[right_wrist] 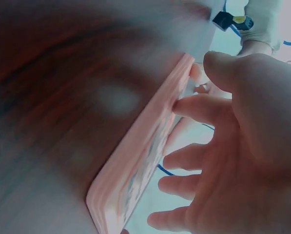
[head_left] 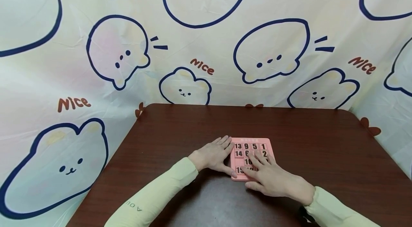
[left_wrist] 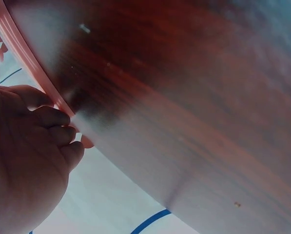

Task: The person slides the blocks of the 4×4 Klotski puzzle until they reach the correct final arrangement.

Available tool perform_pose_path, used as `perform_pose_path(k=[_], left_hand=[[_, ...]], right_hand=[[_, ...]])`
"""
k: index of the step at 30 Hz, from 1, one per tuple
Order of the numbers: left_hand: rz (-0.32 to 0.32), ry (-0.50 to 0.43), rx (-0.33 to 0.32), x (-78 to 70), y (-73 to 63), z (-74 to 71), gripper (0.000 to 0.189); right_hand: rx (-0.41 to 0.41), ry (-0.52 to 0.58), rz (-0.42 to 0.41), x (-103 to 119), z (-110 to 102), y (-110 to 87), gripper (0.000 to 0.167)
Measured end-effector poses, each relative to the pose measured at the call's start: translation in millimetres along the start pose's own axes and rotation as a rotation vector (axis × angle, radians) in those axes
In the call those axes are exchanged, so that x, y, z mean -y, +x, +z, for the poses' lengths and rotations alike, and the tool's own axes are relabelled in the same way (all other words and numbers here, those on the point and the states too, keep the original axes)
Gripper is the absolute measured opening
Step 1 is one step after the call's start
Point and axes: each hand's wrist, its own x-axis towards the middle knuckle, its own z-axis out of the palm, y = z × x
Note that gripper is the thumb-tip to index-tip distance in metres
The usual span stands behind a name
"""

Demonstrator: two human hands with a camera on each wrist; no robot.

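While the left hand braces, the right index finger does the touching

As the pink, square-framed plastic number puzzle [head_left: 254,140] lies flat on the dark red-brown, wood-grained table [head_left: 180,127], both bare hands attend to it from either side. The left hand [head_left: 214,154] grips nothing: its fingers lie extended against the frame's left side, with the thumb at the lower left corner. The right hand [head_left: 271,177] is not closed around anything either. Its spread fingers reach across the board from the lower right, and the index fingertip [head_left: 245,170] rests at the bottom row; in the right wrist view the other fingertips look raised off the surface.

Among the pale square tiles with black numerals [head_left: 246,146], the top row reads 13, 9, 5, 1. Just left of the 10, a bare pink slot [head_left: 239,161] seems to be the gap, with 14 above it and 15 below. Fingers hide several other tiles, so the full layout cannot be told.

To slide a tile well, keep that left-hand brace light but firm, so the frame does not skate over the smooth tabletop. Push with one fingertip near the tile's middle, straight along its row or column, since slanted pressure could jam it. Holding the spare fingers high would avoid nudging neighbours and leave more numerals readable.
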Motion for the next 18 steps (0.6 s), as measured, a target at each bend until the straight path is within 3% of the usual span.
perform_pose_path(k=[5,10,18], left_hand=[[-0.001,-0.005,0.009,0.0,0.9,-0.3,0.117],[-0.003,-0.02,0.025,-0.8,1.6,-1.1,0.118],[-0.007,-0.015,0.026,-0.8,1.1,-1.3,0.118]], right_hand=[[0.007,0.014,0.016,-5.1,-5.8,5.7,0.052],[0.022,0.012,0.083,-16.3,-9.4,22.2,0.056],[0.08,0.005,0.122,-25.9,-6.3,42.1,0.061]])
